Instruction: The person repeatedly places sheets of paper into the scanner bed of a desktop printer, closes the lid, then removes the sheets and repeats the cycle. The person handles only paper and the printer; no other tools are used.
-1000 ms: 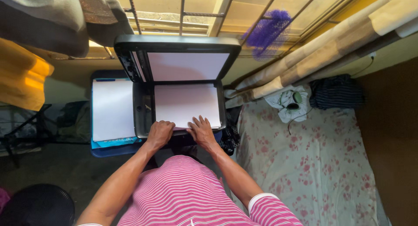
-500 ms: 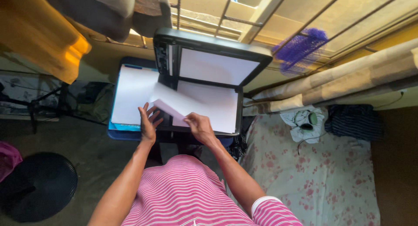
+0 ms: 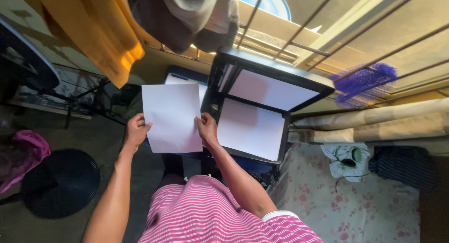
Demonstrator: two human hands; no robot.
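So the white sheet of paper [image 3: 172, 116] is up in the air, pinched at its lower corners, left hand [image 3: 135, 132] on one side, right hand [image 3: 207, 129] on the other, fingers closed on the edges. It's held just left of the open flatbed scanner [image 3: 262, 112], in front of the paper stack [image 3: 184, 79] behind it. Looks plain, blank, flat, no creases I can see. Risk-wise: a grip that light could let it flop or crease, or a corner could catch the scanner's raised lid [image 3: 276, 79]. Another sheet sits on the glass [image 3: 250, 128].
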